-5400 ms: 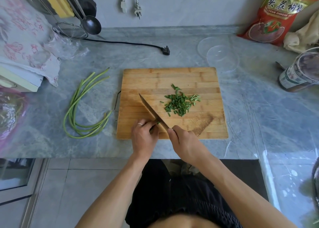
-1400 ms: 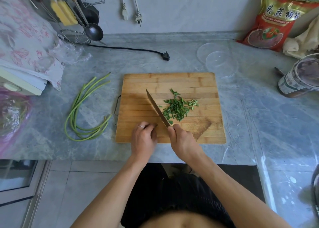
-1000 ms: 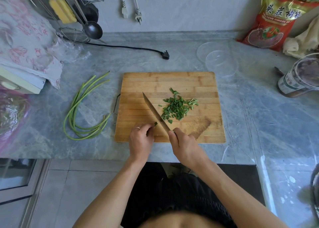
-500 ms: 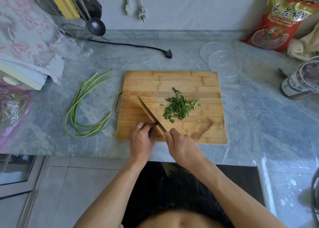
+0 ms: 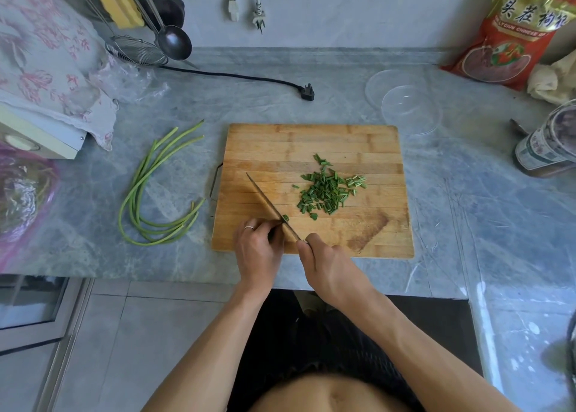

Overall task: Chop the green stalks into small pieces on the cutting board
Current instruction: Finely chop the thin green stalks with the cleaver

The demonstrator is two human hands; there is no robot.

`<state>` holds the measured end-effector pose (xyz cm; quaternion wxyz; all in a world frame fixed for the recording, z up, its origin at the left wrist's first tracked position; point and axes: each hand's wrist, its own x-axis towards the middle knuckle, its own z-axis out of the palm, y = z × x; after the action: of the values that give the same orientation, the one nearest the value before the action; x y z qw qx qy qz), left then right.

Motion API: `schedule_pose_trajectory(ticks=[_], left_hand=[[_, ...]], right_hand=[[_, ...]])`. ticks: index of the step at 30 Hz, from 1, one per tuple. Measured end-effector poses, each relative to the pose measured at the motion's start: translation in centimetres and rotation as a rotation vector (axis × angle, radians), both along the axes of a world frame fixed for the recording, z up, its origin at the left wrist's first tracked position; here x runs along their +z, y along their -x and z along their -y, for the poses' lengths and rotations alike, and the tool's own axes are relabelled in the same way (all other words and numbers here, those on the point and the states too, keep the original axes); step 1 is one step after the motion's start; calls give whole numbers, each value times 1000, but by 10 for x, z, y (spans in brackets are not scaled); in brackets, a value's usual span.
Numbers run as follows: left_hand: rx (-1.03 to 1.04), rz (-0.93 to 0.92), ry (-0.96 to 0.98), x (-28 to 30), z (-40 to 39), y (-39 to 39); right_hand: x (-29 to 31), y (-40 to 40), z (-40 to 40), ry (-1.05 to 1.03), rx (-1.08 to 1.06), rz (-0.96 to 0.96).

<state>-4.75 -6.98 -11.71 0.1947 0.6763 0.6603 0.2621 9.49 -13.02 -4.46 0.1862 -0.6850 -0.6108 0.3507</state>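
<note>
Right hand (image 5: 327, 268) clenched on knife (image 5: 271, 209), left hand (image 5: 258, 243) curled to pin a stalk stub at cutting board (image 5: 311, 140) near edge, chopped pieces (image 5: 327, 190) mid-board, uncut garlic stalks (image 5: 156, 190) waiting left of board.

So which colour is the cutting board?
Light brown wood, the cutting board; the head view shows it.

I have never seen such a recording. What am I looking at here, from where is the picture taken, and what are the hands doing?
There is no machine. A person wears a camera on the head, so it looks down at their own arms. The right hand grips a knife. The left hand pins a last bit of stalk, mostly hidden, beside the blade. On the wooden cutting board lies a pile of chopped green pieces. Whole green stalks wait on the grey counter, left of the board.
</note>
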Motion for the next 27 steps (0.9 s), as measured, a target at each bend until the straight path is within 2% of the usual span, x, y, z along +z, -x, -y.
schedule_pose_trajectory(ticks=[7, 11, 16, 20, 27], left_hand=[[-31, 15, 10, 0, -1, 1], [-25, 19, -4, -2, -1, 0], [-10, -4, 19, -4, -1, 0], [-18, 8, 13, -2, 0, 1], [-67, 35, -11, 3, 1, 5]], right_hand=[[2, 0, -3, 9, 28, 24], [-11, 6, -4, 7, 51, 121], [-16, 16, -26, -14, 30, 73], [-13, 13, -7, 17, 7, 83], [-8, 12, -20, 39, -1, 41]])
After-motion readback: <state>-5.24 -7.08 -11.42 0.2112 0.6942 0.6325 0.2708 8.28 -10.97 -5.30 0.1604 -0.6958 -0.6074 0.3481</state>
